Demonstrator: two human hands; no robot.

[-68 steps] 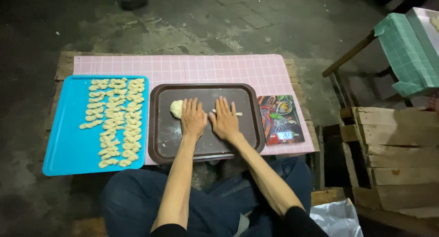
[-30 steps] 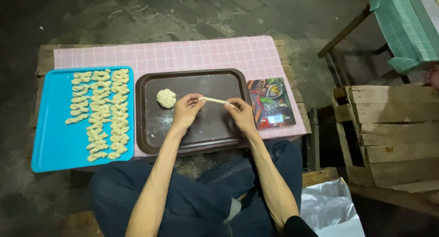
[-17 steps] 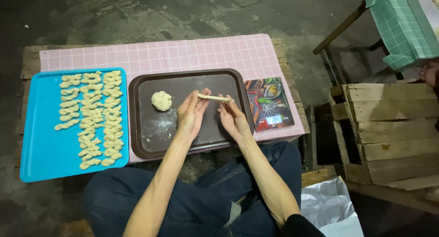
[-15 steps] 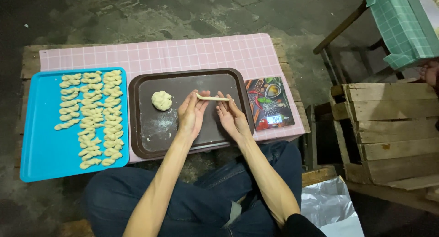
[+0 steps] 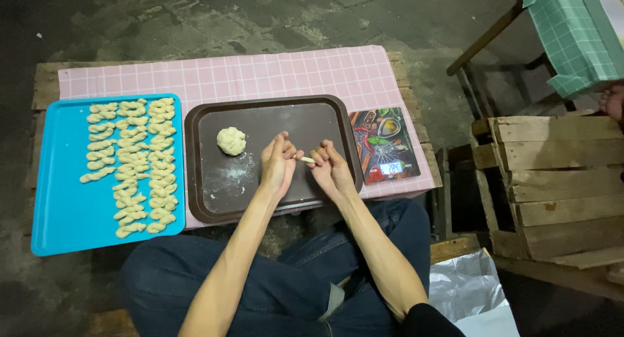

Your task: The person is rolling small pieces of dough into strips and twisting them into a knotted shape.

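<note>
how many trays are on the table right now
2. A blue tray sits at the left end, holding rows of twisted dough pieces. A brown tray lies beside it in the middle, with a dough ball on it, under both hands.

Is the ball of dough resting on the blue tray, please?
No, the ball of dough sits on the brown tray, while the blue tray holds only rows of twisted dough pieces.
</note>
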